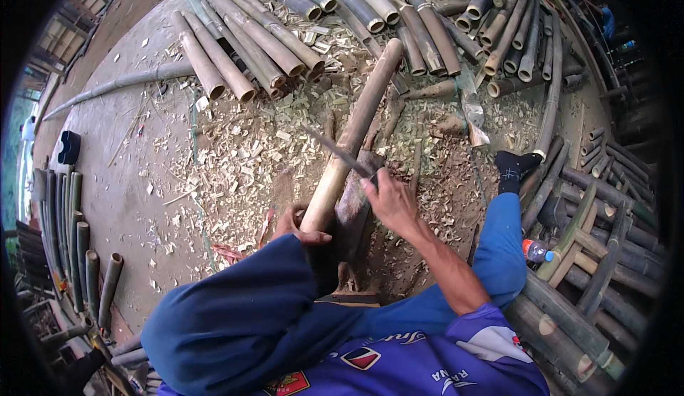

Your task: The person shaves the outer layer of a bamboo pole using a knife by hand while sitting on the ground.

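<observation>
The left hand (299, 228) is clamped around the near end of the pole (353, 132), which slants up and away from that grip over chip-strewn ground (235, 153). To the right, the right hand (388, 196) is closed on the knife (338, 152), its blade laid across the pole just beyond the left grip. Strokes are best directed away from the holding fingers. The pole is seen pale, smooth, peeled.
</observation>
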{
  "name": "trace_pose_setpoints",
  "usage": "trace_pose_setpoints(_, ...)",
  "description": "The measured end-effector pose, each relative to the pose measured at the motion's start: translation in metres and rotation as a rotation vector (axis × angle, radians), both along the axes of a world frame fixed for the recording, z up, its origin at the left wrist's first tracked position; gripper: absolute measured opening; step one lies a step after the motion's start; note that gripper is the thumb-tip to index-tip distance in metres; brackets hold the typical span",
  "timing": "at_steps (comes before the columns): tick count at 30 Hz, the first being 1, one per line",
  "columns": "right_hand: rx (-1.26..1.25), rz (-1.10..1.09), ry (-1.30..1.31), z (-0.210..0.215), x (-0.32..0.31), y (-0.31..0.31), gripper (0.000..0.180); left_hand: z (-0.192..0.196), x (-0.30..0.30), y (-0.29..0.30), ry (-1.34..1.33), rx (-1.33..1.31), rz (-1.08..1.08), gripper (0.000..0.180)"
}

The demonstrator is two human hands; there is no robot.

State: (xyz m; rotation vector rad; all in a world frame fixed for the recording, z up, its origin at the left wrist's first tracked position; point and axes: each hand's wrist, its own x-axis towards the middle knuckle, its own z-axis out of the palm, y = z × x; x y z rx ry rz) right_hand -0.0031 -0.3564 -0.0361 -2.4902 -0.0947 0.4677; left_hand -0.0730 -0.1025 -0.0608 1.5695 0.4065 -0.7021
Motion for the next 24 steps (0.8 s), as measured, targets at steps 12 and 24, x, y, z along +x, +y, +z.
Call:
trace_pose_setpoints(12,-0.075,0.470,-0.331,-0.015,0.004,-0.001,0.036,-0.036,-0.005,-0.004,0.080,-0.066,-0.014,0.081)
trace_pose_setpoints(24,-0.069,-0.248,0.020,-0.019,0.038,-0.012,0.042,-0.018,0.004,-0.007,0.146,-0.110,-0.004,0.050)
